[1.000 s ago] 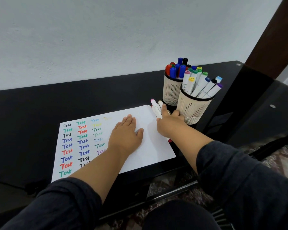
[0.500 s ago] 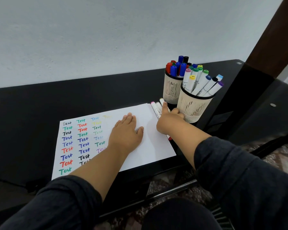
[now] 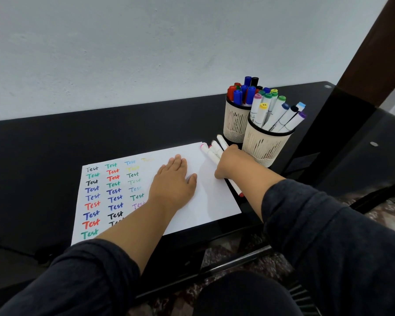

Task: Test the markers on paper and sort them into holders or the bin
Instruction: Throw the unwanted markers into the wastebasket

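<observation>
A white paper sheet (image 3: 214, 201) lies on the black table (image 3: 55, 151), with columns of coloured "Test" words on its left half. My left hand (image 3: 173, 181) rests flat on the sheet's middle, fingers straight. Several loose white markers (image 3: 211, 150) lie along the sheet's right edge. My right hand (image 3: 233, 163) sits on top of them with its fingers curled over one marker, whose red end (image 3: 240, 194) pokes out below the wrist. Right behind this hand stands a front mesh holder (image 3: 265, 147) of white-bodied markers. A back holder (image 3: 234, 124) holds blue, red and black ones.
A pale wall runs along the table's far edge. A dark wooden post (image 3: 374, 53) rises at the right, with a glossy black side surface (image 3: 363, 156) beneath it. Patterned floor shows past the table's near edge. No bin is in view.
My right hand's pointing index finger has curled down over the loose markers. My left hand has stayed flat on the sheet.
</observation>
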`<state>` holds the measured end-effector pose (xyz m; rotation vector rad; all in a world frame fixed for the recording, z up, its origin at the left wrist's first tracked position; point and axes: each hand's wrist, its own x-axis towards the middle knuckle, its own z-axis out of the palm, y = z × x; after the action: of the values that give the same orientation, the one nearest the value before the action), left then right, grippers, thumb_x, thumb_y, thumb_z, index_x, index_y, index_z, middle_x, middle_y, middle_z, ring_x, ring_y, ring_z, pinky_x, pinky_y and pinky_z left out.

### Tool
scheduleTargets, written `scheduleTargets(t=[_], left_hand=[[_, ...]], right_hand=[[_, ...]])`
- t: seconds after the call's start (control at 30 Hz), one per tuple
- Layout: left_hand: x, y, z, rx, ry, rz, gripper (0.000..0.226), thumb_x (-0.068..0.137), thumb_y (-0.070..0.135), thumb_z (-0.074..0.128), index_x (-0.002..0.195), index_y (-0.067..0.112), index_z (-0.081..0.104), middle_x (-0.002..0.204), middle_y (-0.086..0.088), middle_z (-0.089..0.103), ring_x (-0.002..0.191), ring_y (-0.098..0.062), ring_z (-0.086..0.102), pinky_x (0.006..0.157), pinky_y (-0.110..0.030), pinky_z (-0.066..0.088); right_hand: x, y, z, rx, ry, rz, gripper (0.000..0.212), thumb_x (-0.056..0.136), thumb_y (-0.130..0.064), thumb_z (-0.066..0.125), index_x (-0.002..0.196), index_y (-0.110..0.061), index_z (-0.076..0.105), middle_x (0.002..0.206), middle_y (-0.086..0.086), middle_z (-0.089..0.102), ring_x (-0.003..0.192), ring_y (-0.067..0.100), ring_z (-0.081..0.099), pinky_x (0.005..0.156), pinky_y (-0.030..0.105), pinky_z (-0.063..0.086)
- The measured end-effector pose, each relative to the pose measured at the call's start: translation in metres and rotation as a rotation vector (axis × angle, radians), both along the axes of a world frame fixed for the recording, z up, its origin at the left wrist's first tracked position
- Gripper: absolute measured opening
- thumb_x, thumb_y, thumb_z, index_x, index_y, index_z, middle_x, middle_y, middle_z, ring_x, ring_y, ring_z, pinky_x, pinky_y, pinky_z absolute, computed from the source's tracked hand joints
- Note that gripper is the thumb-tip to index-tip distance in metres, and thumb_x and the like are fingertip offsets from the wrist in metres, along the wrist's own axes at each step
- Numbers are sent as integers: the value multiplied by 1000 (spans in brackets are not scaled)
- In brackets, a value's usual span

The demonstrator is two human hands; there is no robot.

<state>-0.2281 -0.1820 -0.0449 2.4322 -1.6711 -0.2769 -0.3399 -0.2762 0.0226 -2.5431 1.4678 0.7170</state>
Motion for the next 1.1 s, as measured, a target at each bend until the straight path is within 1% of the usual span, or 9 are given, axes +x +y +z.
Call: scheduleTargets(t=[0.23,0.4,0.57,0.7,0.77,0.87,0.9,1.0,1.1], left_hand=[[-2,1,2,27,-31,-7,59,101,39,18,151,12,3,159,-3,-4,145,-15,-3,116,-29,-2],[-2,1,3,45,-46,-15,59,101,39,17,150,11,2,159,-4,-4,145,-15,-4,116,-30,-2],[-4,1,3,56,-47,-13,59,101,39,17,150,10,2,159,-4,-4,145,-16,-4,116,-29,-3],[-5,1,4,67,-51,-17,59,101,38,17,150,10,1,158,-5,-5,145,-16,-4,116,-30,-3],[-5,1,5,81,-54,-20,59,101,38,17,150,9,1,158,-5,-5,145,-17,-4,116,-30,-3],[-4,-1,7,118,-67,-29,60,101,38,16,150,8,0,158,-6,-6,146,-18,-4,116,-31,-1],[-4,-1,8,129,-70,-32,60,101,38,16,150,8,0,158,-7,-6,146,-19,-4,116,-31,-1],[-2,-3,10,150,-67,-37,60,101,38,17,150,8,0,158,-7,-6,146,-20,-3,117,-32,1],[-1,-3,12,167,-61,-42,60,101,39,17,150,8,0,158,-7,-6,146,-20,-3,117,-32,2]], right_hand=[[-7,4,2,-4,80,96,80,94,-18,35,145,-39,-22,154,-4,-30,132,27,22,88,38,45],[-8,3,0,-55,189,167,73,96,-20,30,147,-27,-22,155,0,-27,144,28,5,105,38,34],[-13,4,1,-25,185,154,76,93,-17,32,147,-33,-19,155,-3,-26,133,28,26,107,38,35],[-16,8,4,-43,53,128,75,92,-11,26,146,-37,-18,156,-1,-25,108,22,34,101,35,38],[-21,14,7,-46,6,89,68,95,-10,28,150,-28,-7,159,2,-11,113,23,39,102,35,39],[-29,17,10,-28,-179,-91,52,95,-10,44,143,-18,24,149,4,30,124,25,44,99,35,42],[-31,17,8,-41,-240,-145,50,93,-10,47,140,-16,29,144,6,36,123,26,46,97,35,43],[-30,17,3,-61,-302,-214,46,92,-9,45,135,-10,31,138,6,39,123,24,46,94,37,44],[-30,18,-2,-69,-382,-259,42,87,-9,52,125,-6,35,125,10,49,114,28,52,80,36,43]])
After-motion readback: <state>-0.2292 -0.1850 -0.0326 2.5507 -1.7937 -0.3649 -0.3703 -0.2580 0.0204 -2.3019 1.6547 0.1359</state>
